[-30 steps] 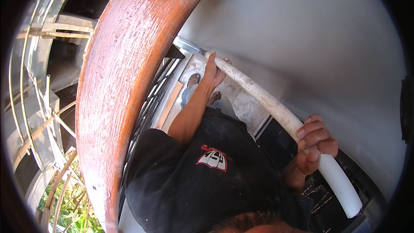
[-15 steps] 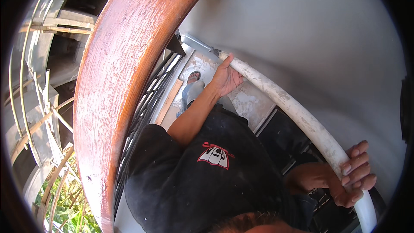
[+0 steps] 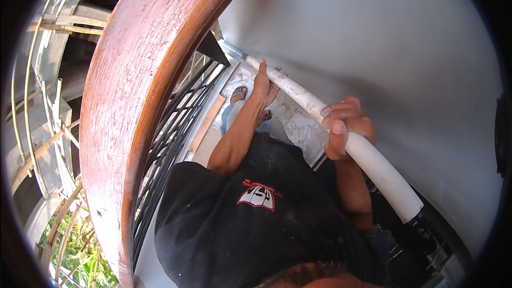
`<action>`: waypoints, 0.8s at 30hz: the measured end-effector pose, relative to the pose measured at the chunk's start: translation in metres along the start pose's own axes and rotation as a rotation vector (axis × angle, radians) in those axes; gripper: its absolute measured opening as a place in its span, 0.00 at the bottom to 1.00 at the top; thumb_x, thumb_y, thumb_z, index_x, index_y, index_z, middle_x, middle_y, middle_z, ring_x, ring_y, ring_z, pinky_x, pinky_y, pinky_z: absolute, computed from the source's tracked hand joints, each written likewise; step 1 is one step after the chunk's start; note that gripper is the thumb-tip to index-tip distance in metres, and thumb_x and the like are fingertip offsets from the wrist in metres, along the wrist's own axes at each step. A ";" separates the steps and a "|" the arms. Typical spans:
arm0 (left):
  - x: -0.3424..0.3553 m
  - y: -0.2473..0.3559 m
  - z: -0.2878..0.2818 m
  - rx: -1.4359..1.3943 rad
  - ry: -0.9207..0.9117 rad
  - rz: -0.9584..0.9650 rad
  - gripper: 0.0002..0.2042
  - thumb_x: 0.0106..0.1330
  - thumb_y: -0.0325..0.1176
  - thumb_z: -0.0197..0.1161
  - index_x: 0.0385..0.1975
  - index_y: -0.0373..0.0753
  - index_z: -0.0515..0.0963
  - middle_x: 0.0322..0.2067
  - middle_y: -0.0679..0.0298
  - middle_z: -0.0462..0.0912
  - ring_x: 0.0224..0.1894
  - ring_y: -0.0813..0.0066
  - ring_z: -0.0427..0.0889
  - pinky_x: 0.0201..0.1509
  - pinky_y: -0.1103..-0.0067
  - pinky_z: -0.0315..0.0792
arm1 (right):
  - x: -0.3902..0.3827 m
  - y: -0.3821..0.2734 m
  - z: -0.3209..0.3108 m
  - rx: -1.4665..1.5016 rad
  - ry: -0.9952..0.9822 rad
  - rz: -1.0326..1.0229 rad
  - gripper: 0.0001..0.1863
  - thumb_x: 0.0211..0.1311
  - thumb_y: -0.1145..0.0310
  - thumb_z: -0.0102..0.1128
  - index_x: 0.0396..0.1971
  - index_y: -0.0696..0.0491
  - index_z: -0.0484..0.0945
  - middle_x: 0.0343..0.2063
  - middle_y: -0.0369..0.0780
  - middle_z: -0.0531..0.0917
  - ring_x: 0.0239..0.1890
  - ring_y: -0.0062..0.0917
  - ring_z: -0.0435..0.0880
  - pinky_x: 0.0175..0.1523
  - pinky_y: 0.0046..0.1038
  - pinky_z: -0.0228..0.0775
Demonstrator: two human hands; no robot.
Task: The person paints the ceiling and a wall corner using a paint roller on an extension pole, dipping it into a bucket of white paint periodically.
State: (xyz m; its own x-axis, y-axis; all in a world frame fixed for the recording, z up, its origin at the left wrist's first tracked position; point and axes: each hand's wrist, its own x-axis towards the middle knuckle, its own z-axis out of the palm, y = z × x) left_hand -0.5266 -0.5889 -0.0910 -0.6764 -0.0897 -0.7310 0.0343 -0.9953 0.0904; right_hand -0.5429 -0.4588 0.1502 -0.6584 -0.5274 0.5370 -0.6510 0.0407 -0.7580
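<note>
A long white pipe (image 3: 304, 98), scuffed and smeared with dried grey patches, slants across in front of me beside a smooth grey wall. My left hand (image 3: 266, 84) holds its far part, the thumb along one side and the fingers mostly hidden behind it. Wrapped round the pipe nearer to me is my right hand (image 3: 349, 122), and the pipe's cut near end (image 3: 415, 214) sticks out past it. At the far end a grey metal tool head (image 3: 230, 49) is attached and reaches down beside the wall; its exact kind I cannot make out.
A thick, worn reddish-brown wooden handrail (image 3: 133, 80) curves along my left, above black metal railing bars (image 3: 170, 128). The grey wall (image 3: 405, 64) rises on the right. Below are a whitish, stained floor (image 3: 304, 130) and a wooden strip (image 3: 207, 122). Bamboo poles stand outside the railing.
My right hand has come up and left, closer to my left hand. The pipe has shifted toward the far left, bringing its near end into view. My left hand has moved slightly left.
</note>
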 end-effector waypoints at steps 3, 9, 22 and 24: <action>-0.018 -0.006 0.007 0.063 -0.048 -0.038 0.26 0.72 0.51 0.51 0.54 0.33 0.55 0.40 0.53 0.73 0.35 0.64 0.78 0.46 0.66 0.80 | -0.004 0.007 0.002 0.020 -0.008 0.047 0.09 0.63 0.70 0.57 0.34 0.51 0.65 0.21 0.39 0.80 0.27 0.28 0.82 0.42 0.38 0.71; 0.012 0.001 -0.004 0.016 -0.056 -0.079 0.13 0.71 0.40 0.52 0.41 0.34 0.65 0.32 0.59 0.74 0.34 0.67 0.79 0.43 0.67 0.81 | 0.001 -0.003 -0.015 0.269 0.075 0.190 0.10 0.57 0.71 0.64 0.31 0.54 0.70 0.25 0.44 0.81 0.33 0.33 0.84 0.50 0.45 0.74; 0.006 0.008 -0.010 0.012 -0.070 -0.077 0.12 0.71 0.40 0.51 0.34 0.37 0.67 0.24 0.62 0.75 0.28 0.69 0.79 0.40 0.68 0.80 | 0.014 -0.024 0.000 0.200 -0.018 0.103 0.10 0.49 0.80 0.63 0.29 0.56 0.71 0.23 0.42 0.81 0.27 0.30 0.83 0.40 0.37 0.76; 0.038 0.015 -0.046 -0.024 -0.168 -0.097 0.12 0.72 0.40 0.50 0.36 0.36 0.67 0.26 0.60 0.76 0.30 0.68 0.80 0.42 0.68 0.80 | 0.016 -0.021 0.009 0.186 -0.042 0.084 0.10 0.49 0.80 0.63 0.29 0.55 0.71 0.23 0.42 0.81 0.26 0.30 0.83 0.38 0.33 0.74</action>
State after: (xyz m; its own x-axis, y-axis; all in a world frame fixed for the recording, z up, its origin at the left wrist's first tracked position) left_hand -0.5178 -0.6094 -0.1484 -0.7908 0.0124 -0.6120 -0.0214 -0.9997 0.0074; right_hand -0.5361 -0.4752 0.1715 -0.6883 -0.5640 0.4562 -0.5112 -0.0692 -0.8567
